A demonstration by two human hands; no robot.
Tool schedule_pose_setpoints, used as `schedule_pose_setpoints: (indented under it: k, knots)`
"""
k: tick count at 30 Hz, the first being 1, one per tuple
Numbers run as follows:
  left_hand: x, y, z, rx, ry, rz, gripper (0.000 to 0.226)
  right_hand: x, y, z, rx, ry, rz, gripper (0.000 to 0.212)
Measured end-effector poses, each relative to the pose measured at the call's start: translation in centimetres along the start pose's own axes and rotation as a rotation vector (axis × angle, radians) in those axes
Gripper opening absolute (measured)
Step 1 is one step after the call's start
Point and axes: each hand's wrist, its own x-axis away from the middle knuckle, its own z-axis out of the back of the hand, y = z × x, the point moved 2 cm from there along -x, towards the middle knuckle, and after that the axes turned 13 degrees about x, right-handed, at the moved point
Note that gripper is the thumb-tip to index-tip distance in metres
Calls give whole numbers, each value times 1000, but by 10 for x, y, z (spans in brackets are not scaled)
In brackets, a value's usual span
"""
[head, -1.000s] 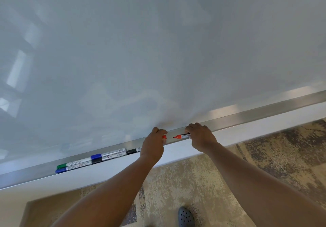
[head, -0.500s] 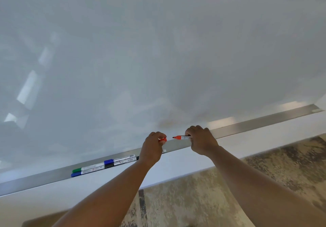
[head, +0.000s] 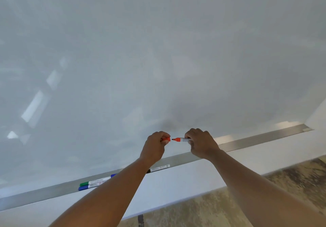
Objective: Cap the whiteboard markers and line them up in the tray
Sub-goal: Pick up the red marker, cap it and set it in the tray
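My right hand grips an uncapped red marker, its dark tip pointing left. My left hand pinches the red cap a short gap from that tip. Both hands are held above the metal tray that runs along the whiteboard's lower edge. In the tray at the left lie a green-capped marker and a blue-capped marker side by side. Another marker lies further right, partly hidden by my left forearm.
The whiteboard fills most of the view. Below the tray is a white wall strip, then patterned carpet. The tray's right end meets a wall corner.
Both hands have lifted off the tray, with the cap and marker tip still a small gap apart. The view has tilted up and to the right.
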Motion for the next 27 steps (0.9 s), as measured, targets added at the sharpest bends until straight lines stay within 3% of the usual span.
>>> schedule_pose_setpoints:
  k: [12,21,27]
  knots:
    - [-6,44,23,0,-2,-143,19,-3,-15,46,-145,148,-9,19]
    - [-13,77,33,447,93,-97,24,-9,-23,58,-631,166,-120,21]
    - [-13,95,35,561,149,-132,24,-15,-35,69,-891,101,-204,20]
